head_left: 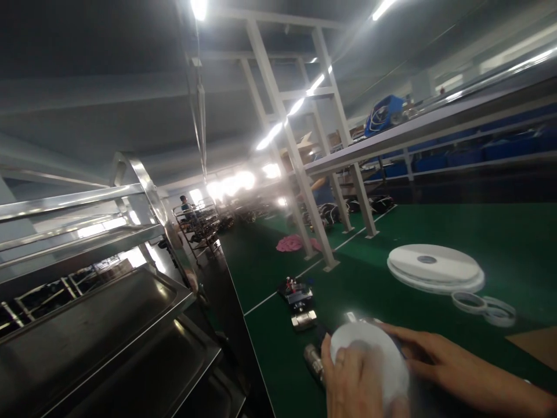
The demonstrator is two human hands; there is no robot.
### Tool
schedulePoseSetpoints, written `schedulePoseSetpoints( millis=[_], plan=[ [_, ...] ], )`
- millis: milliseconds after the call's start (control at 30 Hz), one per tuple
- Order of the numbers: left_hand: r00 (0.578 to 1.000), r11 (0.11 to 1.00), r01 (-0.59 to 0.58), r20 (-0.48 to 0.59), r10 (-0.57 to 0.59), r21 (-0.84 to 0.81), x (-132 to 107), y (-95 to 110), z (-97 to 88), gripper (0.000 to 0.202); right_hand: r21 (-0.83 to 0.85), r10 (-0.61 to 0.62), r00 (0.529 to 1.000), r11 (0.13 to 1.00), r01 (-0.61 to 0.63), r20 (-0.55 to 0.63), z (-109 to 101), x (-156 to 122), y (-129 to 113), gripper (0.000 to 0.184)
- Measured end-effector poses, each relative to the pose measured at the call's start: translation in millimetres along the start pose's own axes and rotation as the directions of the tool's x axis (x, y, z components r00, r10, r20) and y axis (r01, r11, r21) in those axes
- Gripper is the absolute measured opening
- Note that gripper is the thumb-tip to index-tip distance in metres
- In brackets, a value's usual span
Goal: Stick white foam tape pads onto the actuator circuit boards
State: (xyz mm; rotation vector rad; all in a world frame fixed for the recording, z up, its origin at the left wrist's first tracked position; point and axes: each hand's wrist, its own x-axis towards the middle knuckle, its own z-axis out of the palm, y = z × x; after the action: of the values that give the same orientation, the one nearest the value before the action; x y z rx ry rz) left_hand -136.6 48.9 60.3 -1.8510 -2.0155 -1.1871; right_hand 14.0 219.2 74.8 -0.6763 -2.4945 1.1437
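Observation:
A white round disc [372, 342], blurred by motion, is held tilted between my two hands at the lower right of the head view. My left hand [352, 377] grips its near left side, with the fingers curled over its face. From the right comes my right hand [429, 351], its fingers going behind the disc's far edge, where their tips are hidden. Just left of the disc a cylindrical metal fitting [313, 360] lies on the green surface. Beyond it is a metal valve-like part [303, 319] with a dark assembly on it.
Stacked large white discs [452, 264] lie at right, beside two pale rings [470, 302] and a brown cardboard piece [537, 345]. A white metal frame [311, 203] stands on the green table [265, 325], near pink material [290, 243]. Metal rack trays [108, 325] fill the left.

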Motion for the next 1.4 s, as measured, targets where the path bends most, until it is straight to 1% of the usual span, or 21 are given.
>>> schedulePoseSetpoints(
  millis=[33,100,133,200,233,267,367,533,633,733,1033,1400],
  plan=[
    [0.999,1.0,0.011,0.035,-0.011,-0.011,8,1,6.8,0.049,0.006,-0.007,1.0,1.0,0.007,-0.001,-1,-2,0,0.061],
    [0.987,1.0,0.023,0.156,-0.023,0.002,19,2,12.0,0.052,-0.016,-0.001,1.0,1.0,0.001,-0.021,-4,-8,-3,0.05],
    [0.976,0.999,0.027,0.217,-0.034,0.035,23,3,11.0,0.052,-0.039,0.012,0.999,0.999,-0.013,-0.041,-5,-12,-5,0.043],
    [0.953,0.991,0.036,0.293,-0.073,0.131,29,5,5.1,0.051,-0.078,0.041,0.993,0.996,-0.05,-0.111,-6,-19,-8,0.024],
    [0.942,0.983,0.031,0.323,-0.089,0.18,32,6,1.7,0.051,-0.089,0.058,0.987,0.993,-0.071,-0.148,-5,-22,-10,0.018],
    [0.934,0.98,0.023,0.346,-0.092,0.2,35,7,-1.3,0.052,-0.093,0.078,0.981,0.991,-0.096,-0.179,-4,-25,-12,0.015],
    [0.913,0.978,0.0,0.4,-0.085,0.208,45,11,-6.2,0.053,-0.072,0.118,0.965,0.988,-0.138,-0.235,1,-31,-19,0.011],
    [0.878,0.966,-0.033,0.469,-0.095,0.257,58,16,-5.3,0.056,-0.03,0.107,0.95,0.992,-0.121,-0.293,6,-37,-32,0.01],
    [0.852,0.961,-0.057,0.514,-0.094,0.271,64,16,-2.2,0.059,-0.036,0.1,0.934,0.992,-0.12,-0.342,7,-37,-34,0.012],
    [0.84,0.955,-0.067,0.533,-0.102,0.289,68,17,0.7,0.06,-0.04,0.087,0.925,0.993,-0.11,-0.37,7,-37,-33,0.014],
    [0.845,0.946,-0.088,0.526,-0.094,0.311,76,24,5.8,0.058,-0.078,0.049,0.919,0.993,-0.086,-0.39,10,-37,-35,0.014],
    [0.853,0.954,-0.071,0.514,-0.092,0.29,77,28,10.4,0.057,-0.098,0.058,0.911,0.989,-0.107,-0.408,10,-36,-35,0.011]
  ],
)
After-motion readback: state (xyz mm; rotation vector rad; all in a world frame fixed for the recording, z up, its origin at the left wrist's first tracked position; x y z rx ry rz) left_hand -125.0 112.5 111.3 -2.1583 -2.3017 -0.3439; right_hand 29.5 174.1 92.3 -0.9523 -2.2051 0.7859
